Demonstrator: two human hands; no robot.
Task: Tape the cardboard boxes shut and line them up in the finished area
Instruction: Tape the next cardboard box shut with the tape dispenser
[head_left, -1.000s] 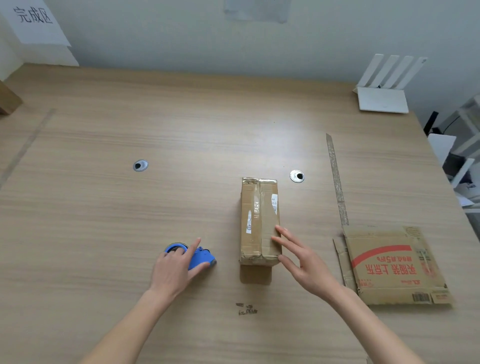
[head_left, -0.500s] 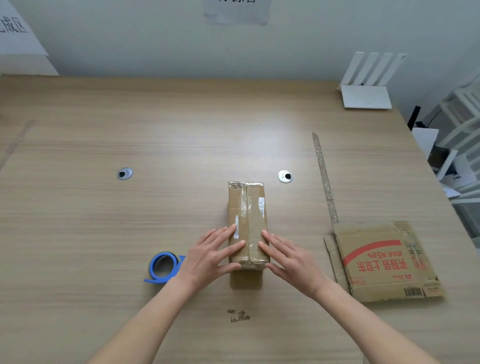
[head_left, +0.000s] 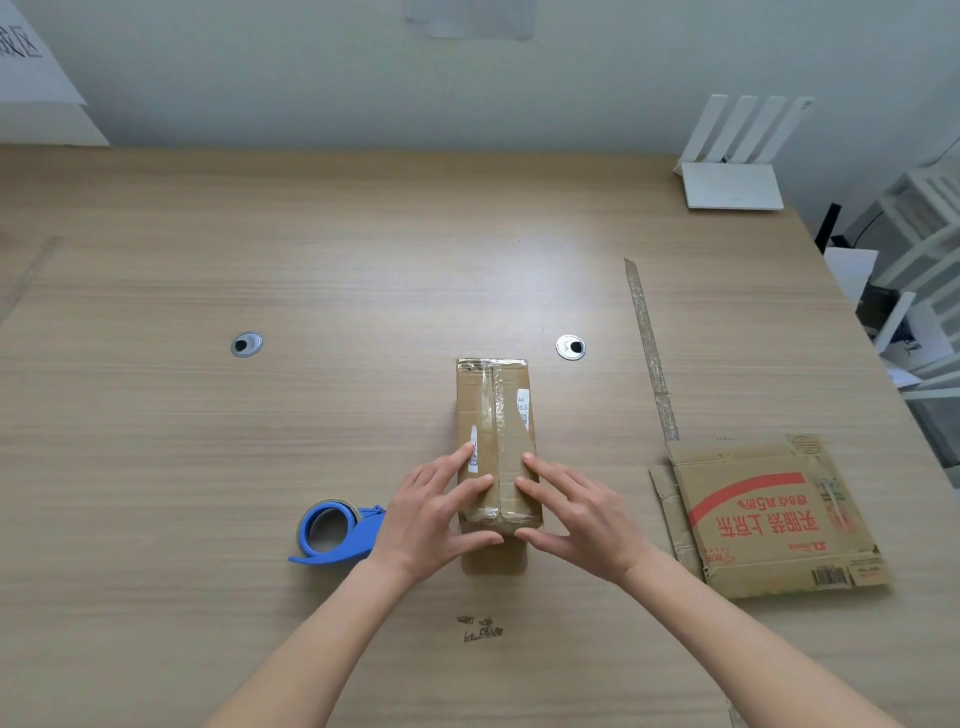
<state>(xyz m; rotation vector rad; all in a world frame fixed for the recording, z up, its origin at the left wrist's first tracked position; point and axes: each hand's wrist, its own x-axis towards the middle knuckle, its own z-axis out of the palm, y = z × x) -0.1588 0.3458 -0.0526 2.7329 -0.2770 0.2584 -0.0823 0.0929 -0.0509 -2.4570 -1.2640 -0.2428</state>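
A narrow brown cardboard box (head_left: 496, 415) stands in the middle of the wooden table (head_left: 260, 441), with clear tape running along its top seam. My left hand (head_left: 434, 514) presses on the near left part of the box top with straight fingers, thumb on the near end. My right hand (head_left: 576, 514) mirrors it on the near right side. A blue tape dispenser (head_left: 332, 532) lies on the table just left of my left hand, untouched. A flattened cardboard box (head_left: 774, 519) with red print lies at the right.
A strip of tape (head_left: 649, 348) is stuck along the table right of the box. Two round cable grommets (head_left: 247, 344) (head_left: 570, 347) sit in the tabletop. A white router (head_left: 732, 176) stands at the back right. A paper sign (head_left: 31, 67) hangs at the far left.
My left hand let go of the blue tape dispenser and moved right onto the box. My right hand shifted onto the box top. Both now press its near end.
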